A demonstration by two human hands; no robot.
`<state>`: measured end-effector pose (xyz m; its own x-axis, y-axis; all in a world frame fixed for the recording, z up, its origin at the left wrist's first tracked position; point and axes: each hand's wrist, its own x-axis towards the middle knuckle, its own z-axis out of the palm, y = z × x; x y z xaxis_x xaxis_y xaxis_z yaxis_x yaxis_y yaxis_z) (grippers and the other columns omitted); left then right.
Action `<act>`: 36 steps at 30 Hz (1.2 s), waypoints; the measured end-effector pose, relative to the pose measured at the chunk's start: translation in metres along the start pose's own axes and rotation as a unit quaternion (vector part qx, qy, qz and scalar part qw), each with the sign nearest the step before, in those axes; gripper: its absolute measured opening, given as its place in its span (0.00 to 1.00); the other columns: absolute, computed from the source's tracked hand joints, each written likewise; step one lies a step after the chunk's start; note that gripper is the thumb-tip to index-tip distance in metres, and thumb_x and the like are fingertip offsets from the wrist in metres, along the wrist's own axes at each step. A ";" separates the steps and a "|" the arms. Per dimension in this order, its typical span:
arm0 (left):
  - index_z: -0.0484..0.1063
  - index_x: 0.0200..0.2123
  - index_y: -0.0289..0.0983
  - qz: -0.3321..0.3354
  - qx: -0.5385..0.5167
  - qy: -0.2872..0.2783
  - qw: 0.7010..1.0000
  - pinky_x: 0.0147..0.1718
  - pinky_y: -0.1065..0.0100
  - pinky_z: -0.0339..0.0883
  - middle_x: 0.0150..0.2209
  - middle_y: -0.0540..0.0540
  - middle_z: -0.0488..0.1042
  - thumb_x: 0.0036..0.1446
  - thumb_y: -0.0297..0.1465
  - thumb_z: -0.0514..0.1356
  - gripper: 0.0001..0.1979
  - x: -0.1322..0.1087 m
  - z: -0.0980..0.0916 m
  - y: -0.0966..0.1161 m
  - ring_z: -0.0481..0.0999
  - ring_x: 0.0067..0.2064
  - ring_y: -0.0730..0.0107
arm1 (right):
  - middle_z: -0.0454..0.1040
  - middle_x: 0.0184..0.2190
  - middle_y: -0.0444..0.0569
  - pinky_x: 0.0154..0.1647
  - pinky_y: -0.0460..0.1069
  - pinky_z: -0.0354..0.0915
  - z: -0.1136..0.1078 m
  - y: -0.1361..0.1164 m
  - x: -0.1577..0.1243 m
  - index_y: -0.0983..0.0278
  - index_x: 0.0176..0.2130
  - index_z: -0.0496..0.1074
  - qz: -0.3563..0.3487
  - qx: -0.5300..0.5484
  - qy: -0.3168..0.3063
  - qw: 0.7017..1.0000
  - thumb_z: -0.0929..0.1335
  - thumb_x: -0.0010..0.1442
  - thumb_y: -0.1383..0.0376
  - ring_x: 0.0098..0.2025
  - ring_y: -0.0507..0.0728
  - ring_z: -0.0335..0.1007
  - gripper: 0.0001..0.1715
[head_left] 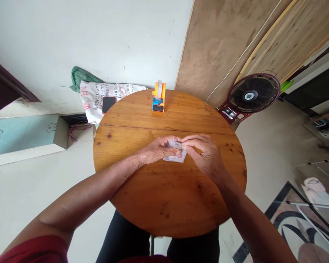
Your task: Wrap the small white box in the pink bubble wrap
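Observation:
Over the middle of a round wooden table, my left hand grips a small whitish, see-through plastic packet, its thumb lying across the front. Faint reddish marks show on the packet; what is inside cannot be made out. My right hand pinches the packet's upper right edge between thumb and fingertips. Both hands are close together, and the fingers behind the packet are partly hidden. Beyond them, near the table's far edge, stands an orange and blue tape dispenser with a roll of clear tape.
A printed white sack, a dark flat object and a green bag are behind the table at left. A fan stands at the right beside a wooden panel. A white-railed rack is at lower right.

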<state>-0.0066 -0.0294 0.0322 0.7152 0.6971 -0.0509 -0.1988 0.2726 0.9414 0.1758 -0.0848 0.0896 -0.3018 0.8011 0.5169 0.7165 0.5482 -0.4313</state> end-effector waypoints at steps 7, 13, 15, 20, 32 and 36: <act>0.75 0.46 0.35 0.005 -0.047 0.047 0.998 0.40 0.68 0.65 0.37 0.48 0.76 0.44 0.43 0.74 0.28 0.002 0.000 -0.001 0.74 0.38 0.70 | 0.82 0.39 0.44 0.46 0.57 0.71 0.018 0.003 -0.013 0.54 0.37 0.79 0.031 0.031 0.052 0.998 0.67 0.64 0.67 0.42 0.58 0.78 0.10; 0.75 0.45 0.36 0.005 -0.081 0.071 0.994 0.43 0.66 0.65 0.39 0.48 0.77 0.47 0.44 0.73 0.26 0.005 -0.002 -0.005 0.74 0.39 0.70 | 0.81 0.43 0.47 0.47 0.56 0.69 0.025 0.012 -0.015 0.55 0.42 0.78 -0.077 -0.064 0.065 0.993 0.66 0.65 0.69 0.44 0.58 0.78 0.13; 0.75 0.45 0.36 0.001 -0.097 0.072 0.993 0.44 0.66 0.66 0.40 0.48 0.77 0.47 0.44 0.72 0.25 0.007 -0.004 -0.008 0.74 0.40 0.70 | 0.81 0.46 0.48 0.53 0.58 0.66 0.026 0.014 -0.016 0.57 0.45 0.77 -0.119 -0.106 0.036 0.987 0.66 0.64 0.71 0.48 0.59 0.77 0.13; 0.75 0.45 0.34 -0.012 -0.093 0.094 0.991 0.40 0.68 0.66 0.37 0.47 0.77 0.48 0.46 0.72 0.27 0.011 -0.008 -0.011 0.74 0.37 0.71 | 0.76 0.54 0.53 0.59 0.63 0.60 0.025 0.019 -0.021 0.60 0.49 0.74 -0.129 -0.146 -0.012 0.981 0.69 0.63 0.63 0.60 0.66 0.68 0.13; 0.68 0.57 0.39 -0.004 -0.042 0.113 0.993 0.39 0.66 0.68 0.43 0.45 0.79 0.54 0.49 0.66 0.32 0.009 -0.003 -0.007 0.77 0.38 0.66 | 0.69 0.60 0.53 0.61 0.64 0.61 0.024 0.034 -0.020 0.54 0.66 0.55 0.097 0.069 -0.046 0.992 0.75 0.52 0.61 0.60 0.66 0.66 0.48; 0.66 0.60 0.40 0.000 0.061 0.124 0.990 0.44 0.60 0.69 0.47 0.42 0.78 0.56 0.54 0.61 0.35 0.007 -0.003 -0.005 0.78 0.44 0.59 | 0.74 0.55 0.52 0.59 0.64 0.62 0.032 0.037 -0.021 0.55 0.63 0.61 0.112 0.042 -0.056 0.991 0.73 0.53 0.62 0.57 0.65 0.69 0.41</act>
<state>-0.0030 -0.0239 0.0260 0.5252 0.8429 -0.1172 -0.1047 0.2007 0.9740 0.1885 -0.0733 0.0390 -0.2121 0.9240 0.3182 0.7202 0.3679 -0.5882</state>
